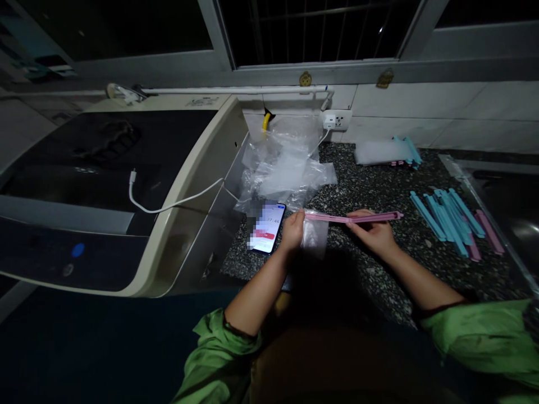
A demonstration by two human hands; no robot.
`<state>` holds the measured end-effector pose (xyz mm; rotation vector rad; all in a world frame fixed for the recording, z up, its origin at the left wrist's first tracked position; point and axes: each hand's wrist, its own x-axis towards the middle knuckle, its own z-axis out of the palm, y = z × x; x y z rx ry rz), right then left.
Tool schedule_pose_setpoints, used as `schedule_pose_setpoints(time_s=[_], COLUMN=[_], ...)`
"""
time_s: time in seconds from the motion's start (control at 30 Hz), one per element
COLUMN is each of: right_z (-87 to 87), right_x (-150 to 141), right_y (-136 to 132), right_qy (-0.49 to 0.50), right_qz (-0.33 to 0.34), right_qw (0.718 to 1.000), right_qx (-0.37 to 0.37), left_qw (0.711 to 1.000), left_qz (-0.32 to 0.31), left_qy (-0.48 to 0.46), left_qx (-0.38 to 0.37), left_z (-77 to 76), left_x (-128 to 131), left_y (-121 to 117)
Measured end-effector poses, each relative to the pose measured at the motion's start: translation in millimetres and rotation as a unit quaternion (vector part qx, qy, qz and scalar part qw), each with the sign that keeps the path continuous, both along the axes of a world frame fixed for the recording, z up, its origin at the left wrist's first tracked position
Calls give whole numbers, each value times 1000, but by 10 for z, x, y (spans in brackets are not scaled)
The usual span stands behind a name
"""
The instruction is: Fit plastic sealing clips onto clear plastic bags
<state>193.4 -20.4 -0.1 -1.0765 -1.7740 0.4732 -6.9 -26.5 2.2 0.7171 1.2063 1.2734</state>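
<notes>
Some of this is hard to see, because the room is dim. The left hand (292, 231) pinches one end of a long pink stick (353, 217) and the edge of a small clear bag (315, 241), but most of its fingers are hidden, and I can't tell if the stick's end is inside the bag. The right hand (374, 233) pinches the stick farther along, with the thumb below and the fingers bent behind it. The stick lies flat across, above the dark, speckled counter (349, 188). Gray squares hide part of the lit phone (272, 224) beside the left hand (I can only read the end of its numbers, 7:46). The big machine (202, 146) on the left is cut off by the edge, and so is the shiny sink (517, 207) on the right. A white cord (181, 203) lies over the machine. Past the phone is a messy heap of clear bags (286, 168). Blue sticks (450, 216) lie in a pile near the sink, with some pink ones among and beside them. Behind the counter, a white plug (329, 122) sits in the wall, under dark windows (320, 33) with bars.
</notes>
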Motion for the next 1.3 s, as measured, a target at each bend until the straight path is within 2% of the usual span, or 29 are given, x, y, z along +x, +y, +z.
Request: schedule_pose_setpoints(time_s=[0.13,0.27,0.4,0.57,0.77,1.03,1.3], right_z=[-12,-23,-6,-11,-31,-4,19], right_x=[8,36,77,97,38,-70,-47], right_y=[17,33,40,51,46,-36,-73], right_qy=[-33,-40,-16,26,4,-28,-15], right_qz=[9,-6,-55,-118,-94,-52,-65], right_qw=[999,999,998,992,995,998,998], right_qx=[-10,7,8,-24,-18,25,21], left_qw=[1000,996,994,992,986,981,980], left_qz=[-11,-39,-69,-96,-122,-153,-158], left_qy=[-8,-55,-52,-56,-71,-96,-107], left_qx=[20,66,66,59,91,65,61], left_z=[-36,-62,-29,9,17,33,50], left_x=[-7,-3,5,14,18,27,35], left_y=[5,9,-7,-28,-33,-30,-29])
